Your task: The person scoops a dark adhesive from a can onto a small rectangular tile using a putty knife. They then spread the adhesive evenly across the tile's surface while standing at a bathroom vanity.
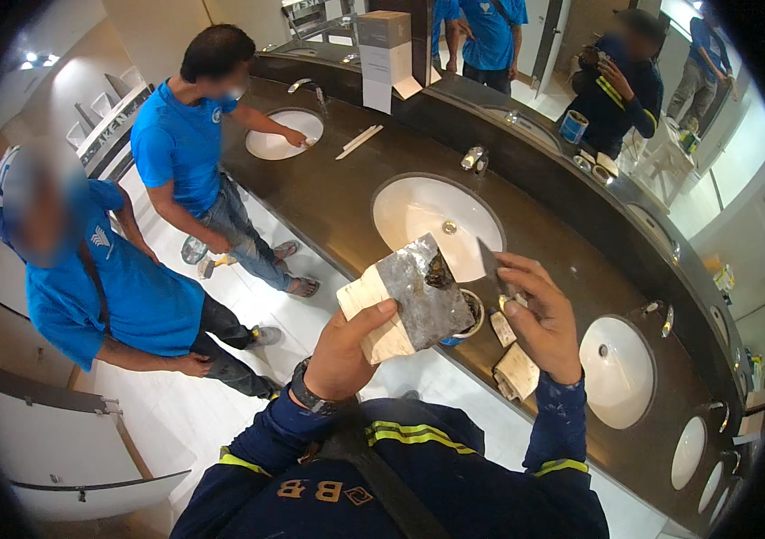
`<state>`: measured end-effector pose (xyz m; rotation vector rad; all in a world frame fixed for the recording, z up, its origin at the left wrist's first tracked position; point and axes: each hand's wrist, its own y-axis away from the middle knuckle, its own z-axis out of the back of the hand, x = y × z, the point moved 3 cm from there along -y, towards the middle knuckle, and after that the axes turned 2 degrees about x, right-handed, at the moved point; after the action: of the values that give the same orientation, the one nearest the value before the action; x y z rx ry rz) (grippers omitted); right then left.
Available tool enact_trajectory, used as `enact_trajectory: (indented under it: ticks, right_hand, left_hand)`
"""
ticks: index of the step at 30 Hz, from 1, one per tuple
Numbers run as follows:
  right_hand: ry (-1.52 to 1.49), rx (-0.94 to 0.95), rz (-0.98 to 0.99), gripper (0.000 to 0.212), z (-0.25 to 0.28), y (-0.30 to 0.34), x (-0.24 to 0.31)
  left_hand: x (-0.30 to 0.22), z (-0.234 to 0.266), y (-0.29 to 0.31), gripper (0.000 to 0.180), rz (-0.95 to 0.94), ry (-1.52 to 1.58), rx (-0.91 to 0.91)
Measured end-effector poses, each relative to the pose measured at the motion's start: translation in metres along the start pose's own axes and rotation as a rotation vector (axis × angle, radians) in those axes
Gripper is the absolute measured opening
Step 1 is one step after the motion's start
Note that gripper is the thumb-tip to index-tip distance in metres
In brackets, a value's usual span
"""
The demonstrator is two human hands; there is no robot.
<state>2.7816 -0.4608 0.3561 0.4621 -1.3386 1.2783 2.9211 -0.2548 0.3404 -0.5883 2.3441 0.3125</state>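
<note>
My left hand (344, 353) grips a flat grey board (430, 305) with a cream, layered end, thumb on top. A lump of dark paste (440, 269) sits near the board's far right corner, with whitish smears beside it. My right hand (540, 322) pinches a putty knife (490, 266), its thin blade pointing up and away, close to the board but apart from it. Partly hidden behind the board, an open tin (473, 325) stands at the counter's front edge, with dark stains inside its rim.
Round white sinks, including one straight ahead (400, 211) and one at right (618, 373), are set into the dark counter (347, 193). A cream block (517, 370) lies near the tin. Two people in blue shirts stand at left; one (187, 148) reaches into the far sink.
</note>
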Motion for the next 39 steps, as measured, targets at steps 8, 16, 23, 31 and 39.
enact_trajectory:
  ticks: [8,16,23,31,39]
  right_hand:
    - [-0.154,0.163,0.021,0.042,-0.023,-0.007,-0.009]
    - [0.233,0.118,0.004,0.041,-0.012,-0.016,-0.013]
    - [-0.252,0.049,0.028,0.043,-0.023,0.002,-0.022]
    - [0.155,0.094,0.015,0.040,-0.014,-0.004,-0.033]
    - [-0.358,-0.160,-0.119,0.029,-0.013,0.003,-0.025]
  left_hand:
    - [0.007,-0.003,-0.003,0.046,0.073,0.060,0.068]
    - [0.006,0.000,0.002,0.046,0.078,0.030,0.086]
    - [0.013,-0.004,-0.006,0.044,0.153,0.130,0.105]
    - [0.015,-0.010,0.001,0.047,0.160,0.014,0.099]
    - [0.017,-0.003,-0.001,0.044,0.161,0.064,0.086]
